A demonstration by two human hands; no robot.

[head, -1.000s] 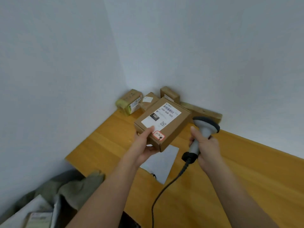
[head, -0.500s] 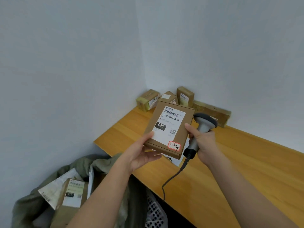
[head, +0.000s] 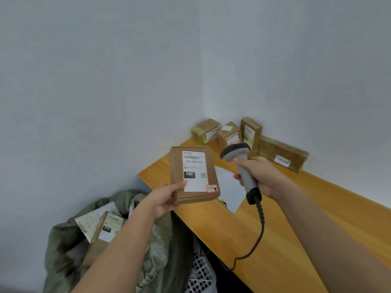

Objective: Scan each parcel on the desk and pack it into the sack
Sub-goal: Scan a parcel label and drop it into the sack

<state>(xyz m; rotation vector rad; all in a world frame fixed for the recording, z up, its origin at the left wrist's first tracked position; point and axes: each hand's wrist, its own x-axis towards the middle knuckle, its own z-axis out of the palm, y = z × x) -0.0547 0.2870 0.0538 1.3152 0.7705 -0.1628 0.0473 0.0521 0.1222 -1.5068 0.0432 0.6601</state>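
Filling most of the view, two pale, smooth walls (head: 105,81) meet in a corner above the far end of a bench (head: 285,240) of orange-toned wood with a straight front edge.

At lower left, beside and below the bench end, an olive sack (head: 160,246) of crumpled woven cloth stands open; inside lie a white mailer (head: 93,220) and a brown carton (head: 105,233) with a white label. Just right of the sack a white perforated basket (head: 201,273) shows under the bench.

The left hand (head: 163,199) has its grip closed on the lower left corner of a flat cardboard parcel (head: 193,174), thumb on its label, holding it tilted in the air over the bench end, above the sack's rim. The label's print is blurred apart from "060".

A white sheet (head: 228,187) lies flat on the bench, partly hidden behind the parcel. The right hand (head: 260,176) wraps its grip around the grey handle of a scanner (head: 239,161), whose dark-rimmed head points toward the parcel; its black cable (head: 260,229) trails over the bench edge.

In the corner four cardboard boxes (head: 229,135) stand against the walls, the rightmost long and low.
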